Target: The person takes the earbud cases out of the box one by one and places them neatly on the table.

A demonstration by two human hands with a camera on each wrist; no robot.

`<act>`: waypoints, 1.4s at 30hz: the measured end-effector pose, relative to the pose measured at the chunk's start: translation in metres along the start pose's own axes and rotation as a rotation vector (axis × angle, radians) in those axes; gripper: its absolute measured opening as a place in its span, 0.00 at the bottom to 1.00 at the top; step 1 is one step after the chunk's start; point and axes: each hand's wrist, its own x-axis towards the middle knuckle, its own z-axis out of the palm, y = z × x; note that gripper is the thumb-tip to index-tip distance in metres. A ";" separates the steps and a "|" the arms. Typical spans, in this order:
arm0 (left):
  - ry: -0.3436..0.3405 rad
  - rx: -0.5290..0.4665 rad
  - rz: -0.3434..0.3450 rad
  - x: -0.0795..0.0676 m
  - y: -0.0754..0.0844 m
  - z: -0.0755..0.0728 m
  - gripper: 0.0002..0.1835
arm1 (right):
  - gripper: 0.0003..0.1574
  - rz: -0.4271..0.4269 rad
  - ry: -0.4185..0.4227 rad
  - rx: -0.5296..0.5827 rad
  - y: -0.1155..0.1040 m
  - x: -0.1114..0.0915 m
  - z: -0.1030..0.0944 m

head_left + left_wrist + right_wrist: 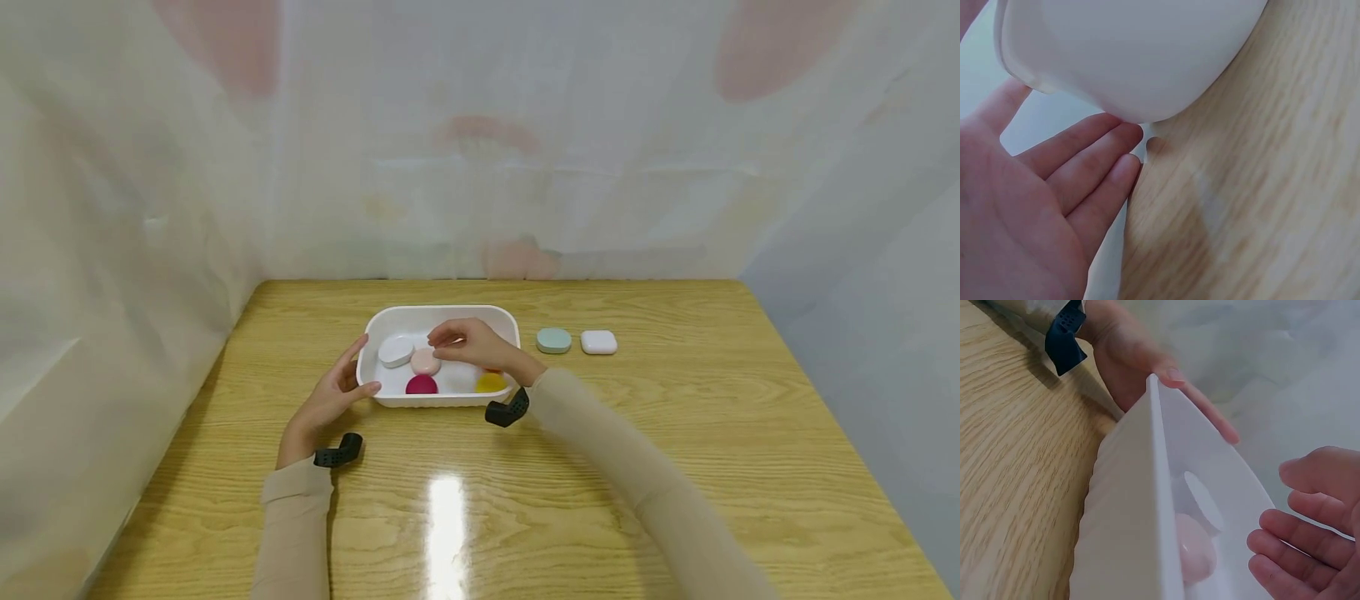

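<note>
A white rectangular tray [442, 401] with rounded corners stands on the table. My left hand [335, 395] holds its left end, with thumb and index finger over the rim and the other fingers at the outer wall. Above the tray's middle hovers my right hand [472, 342]; in the right wrist view its loosely bent fingers have nothing between them. Below its fingertips lies a smooth pale pink round piece [425, 362], beside a white oval piece [397, 352]. A crimson round piece [422, 385] and a yellow one [491, 383] are partly hidden by the front wall.
To the tray's right, a pale green oval case [553, 340] and a white rounded case [598, 342] lie side by side on the wooden table [600, 467]. Pale hanging sheets [480, 200] enclose the back and sides. An orange bit shows beneath the right wrist.
</note>
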 end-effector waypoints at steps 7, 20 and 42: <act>0.008 0.007 -0.028 -0.001 0.002 -0.001 0.45 | 0.23 0.053 -0.030 -0.012 -0.004 0.022 0.010; -0.017 -0.033 0.013 0.002 0.001 -0.001 0.45 | 0.30 0.128 -0.014 -0.092 0.003 0.066 0.026; -0.018 -0.031 0.013 0.000 -0.002 -0.001 0.44 | 0.30 0.210 -0.027 -0.203 0.023 0.087 0.042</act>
